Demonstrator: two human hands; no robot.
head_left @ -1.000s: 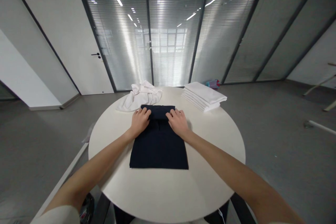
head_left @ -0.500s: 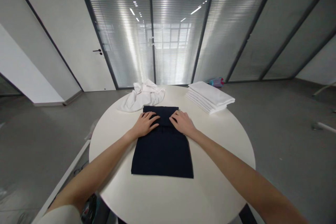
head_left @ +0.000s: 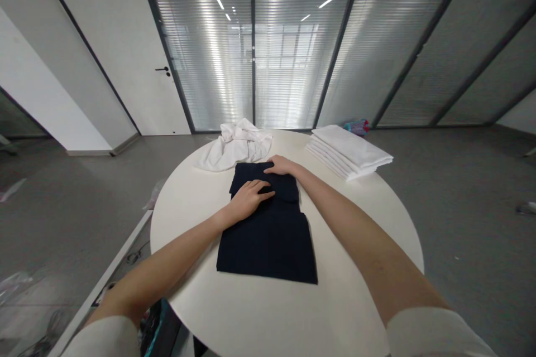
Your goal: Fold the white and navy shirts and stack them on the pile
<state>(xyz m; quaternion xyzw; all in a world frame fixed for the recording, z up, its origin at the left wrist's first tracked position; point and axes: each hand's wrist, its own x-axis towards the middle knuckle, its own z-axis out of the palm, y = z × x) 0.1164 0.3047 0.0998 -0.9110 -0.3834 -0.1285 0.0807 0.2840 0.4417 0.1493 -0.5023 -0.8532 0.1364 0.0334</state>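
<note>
A dark navy folded cloth (head_left: 268,245), possibly a garment, lies on the round white table (head_left: 259,318) in front of me. Its far part forms a narrower folded layer over a wider near part. My left hand (head_left: 250,199) rests palm down on the left middle of the cloth, fingers stretched out and thumb apart. At the far edge, my right hand (head_left: 283,165) has its fingers bent over the rim and its thumb on top, closed on the fabric; the fingertips are partly hidden.
A crumpled white cloth (head_left: 238,145) lies at the table's far left. Folded white cloths (head_left: 349,150) are stacked at the far right. Behind the table, a blue and red item (head_left: 357,126) sits on the floor near the glass wall. A dark bag (head_left: 161,329) is below left.
My right hand has moved farther away and inward to the cloth's far edge. My left hand has slid slightly right and nearer. The far folded layer now sits a little skewed.
</note>
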